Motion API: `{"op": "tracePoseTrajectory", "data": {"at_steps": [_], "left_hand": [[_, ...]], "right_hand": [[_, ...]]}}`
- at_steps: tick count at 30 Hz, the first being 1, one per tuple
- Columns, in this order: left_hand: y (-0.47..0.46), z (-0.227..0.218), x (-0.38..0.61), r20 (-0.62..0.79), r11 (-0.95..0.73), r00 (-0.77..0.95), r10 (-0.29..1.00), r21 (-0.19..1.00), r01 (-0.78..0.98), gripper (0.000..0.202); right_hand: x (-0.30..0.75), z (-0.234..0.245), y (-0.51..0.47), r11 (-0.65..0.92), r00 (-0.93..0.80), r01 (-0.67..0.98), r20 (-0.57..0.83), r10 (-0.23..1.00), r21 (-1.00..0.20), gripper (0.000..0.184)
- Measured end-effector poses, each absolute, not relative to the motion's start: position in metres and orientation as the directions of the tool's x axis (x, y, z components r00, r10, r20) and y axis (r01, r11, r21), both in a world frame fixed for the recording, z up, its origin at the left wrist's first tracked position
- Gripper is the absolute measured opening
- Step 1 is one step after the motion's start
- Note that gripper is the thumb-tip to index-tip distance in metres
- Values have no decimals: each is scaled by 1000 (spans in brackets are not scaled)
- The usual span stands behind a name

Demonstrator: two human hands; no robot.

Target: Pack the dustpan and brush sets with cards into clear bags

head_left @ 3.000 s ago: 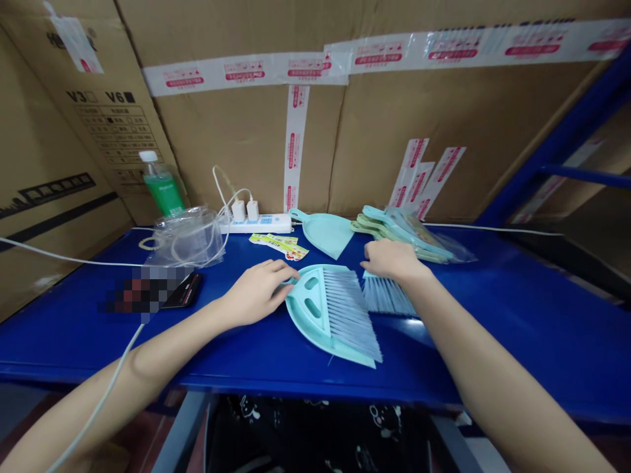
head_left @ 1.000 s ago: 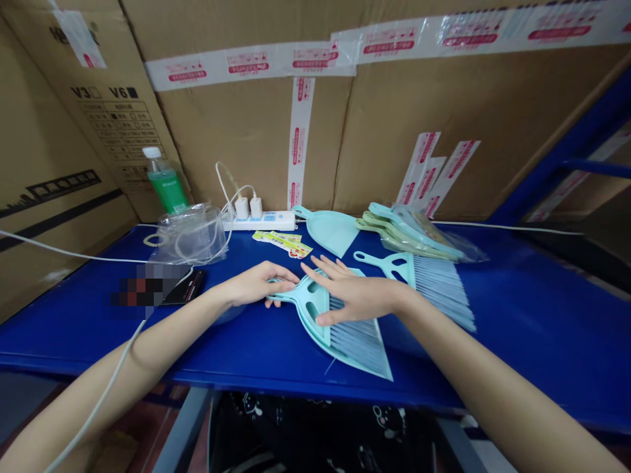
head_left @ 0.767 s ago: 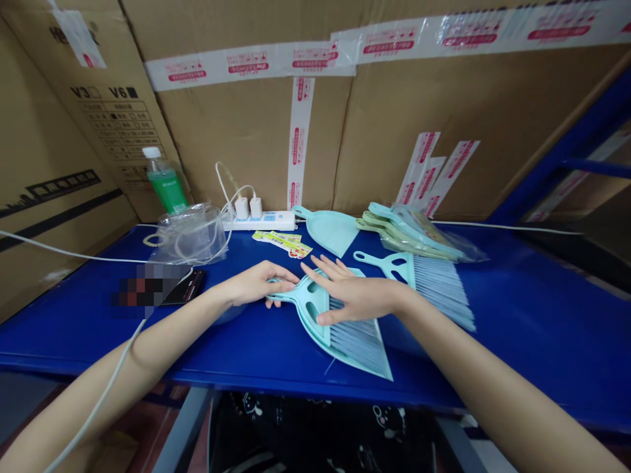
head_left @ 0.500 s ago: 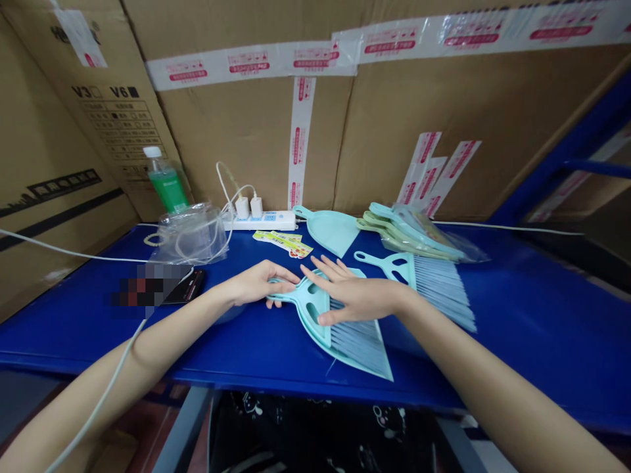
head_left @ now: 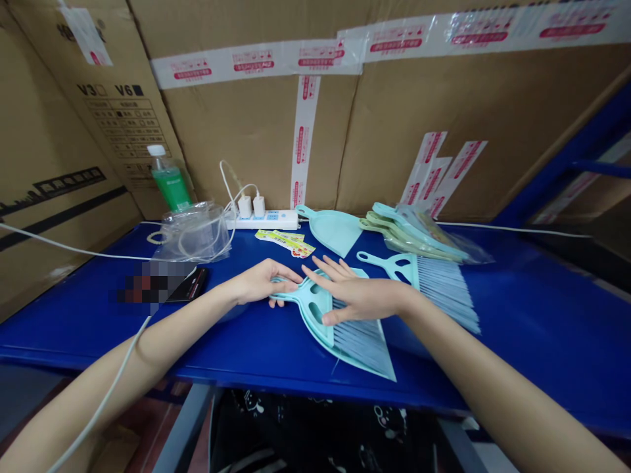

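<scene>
your left fingers [head_left: 286, 270] pinch the layered handles [head_left: 286, 297]; your right fingers [head_left: 318, 279], spread open, lie over the brush [head_left: 359, 338] set in its dustpan [head_left: 320, 342]. that pair looks nearly fitted; beyond them, a second brush [head_left: 441, 286] and second dustpan [head_left: 335, 230] lie unpaired.

Brush [head_left: 357, 338] on dustpan [head_left: 353, 359], second brush [head_left: 446, 289] right

On the big brown box [head_left: 59, 125] at the far left I can read "V3" [head_left: 87, 90] by a plain square [head_left: 101, 90] and "V6" [head_left: 124, 90] by a black square [head_left: 138, 90]. The red words [head_left: 253, 65] on the white tape [head_left: 220, 64] are too small for me.
</scene>
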State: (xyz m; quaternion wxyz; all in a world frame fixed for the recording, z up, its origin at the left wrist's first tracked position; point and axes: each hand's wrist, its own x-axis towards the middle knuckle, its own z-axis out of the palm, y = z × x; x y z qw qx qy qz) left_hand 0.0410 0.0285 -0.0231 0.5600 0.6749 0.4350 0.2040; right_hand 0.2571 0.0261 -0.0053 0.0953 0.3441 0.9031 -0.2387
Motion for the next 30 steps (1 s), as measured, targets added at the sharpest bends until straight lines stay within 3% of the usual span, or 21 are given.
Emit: {"op": "tracePoseTrajectory", "data": {"at_steps": [17, 27, 30], "left_hand": [[29, -24, 41, -169, -85, 532, 829, 904, 419, 31], [34, -23, 36, -178, -168, 618, 766, 872, 460, 37], [34, -20, 33, -184, -214, 659, 729, 854, 474, 37]], "right_hand": [[256, -10, 30, 651, -744, 668, -353, 568, -360, 102], [260, -16, 36, 682, -788, 604, -183, 587, -412, 106], [261, -17, 42, 732, -817, 542, -53, 575, -413, 90]]}}
